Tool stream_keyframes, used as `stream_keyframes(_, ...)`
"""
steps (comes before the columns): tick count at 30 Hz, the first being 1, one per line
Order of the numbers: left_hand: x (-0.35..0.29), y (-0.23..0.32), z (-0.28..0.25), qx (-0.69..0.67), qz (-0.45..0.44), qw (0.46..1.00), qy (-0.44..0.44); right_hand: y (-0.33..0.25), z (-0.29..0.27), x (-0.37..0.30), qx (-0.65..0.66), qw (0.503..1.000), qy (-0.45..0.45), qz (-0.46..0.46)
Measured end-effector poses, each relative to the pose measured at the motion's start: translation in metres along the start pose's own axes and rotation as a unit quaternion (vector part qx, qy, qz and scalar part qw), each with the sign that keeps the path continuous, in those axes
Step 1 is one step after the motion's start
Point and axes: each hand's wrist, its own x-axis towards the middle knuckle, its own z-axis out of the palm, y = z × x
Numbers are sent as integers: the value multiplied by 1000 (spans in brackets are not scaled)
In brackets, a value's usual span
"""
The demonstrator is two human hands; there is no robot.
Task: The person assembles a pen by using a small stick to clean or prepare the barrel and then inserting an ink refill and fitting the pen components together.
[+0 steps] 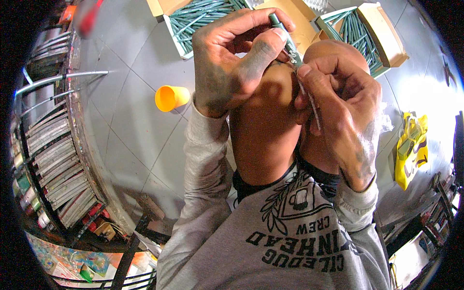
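My left hand (237,60) pinches a dark green pen (291,47) between thumb and fingers, above my bare knees. Pale lettering runs along the pen's barrel, which slants down to the right. The fingers of my right hand (345,96) are closed at the pen's lower end, against a thin whitish stick (314,107) that looks like a pen refill. Whether the stick enters the barrel is hidden by my right fingertips. Beyond my hands, an open carton (170,35) on the left and another carton (384,35) on the right hold many similar green pens.
A yellow cup (172,98) is on the grey tiled floor (137,140), left of my knees. To the right lies a yellow bag (412,152). A rack of stacked flat frames (54,157) lines the left side, with a metal bar (72,75) jutting out.
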Motion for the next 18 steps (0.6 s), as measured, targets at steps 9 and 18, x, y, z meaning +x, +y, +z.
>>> stream_keyframes(9,-1,-9,-1,-97,-15,995,3,-1,0,-1,9,1000,-4,6)
stream_keyframes(18,-3,-2,1,-86,-67,994,18,15,5,0,62,995,36,-68)
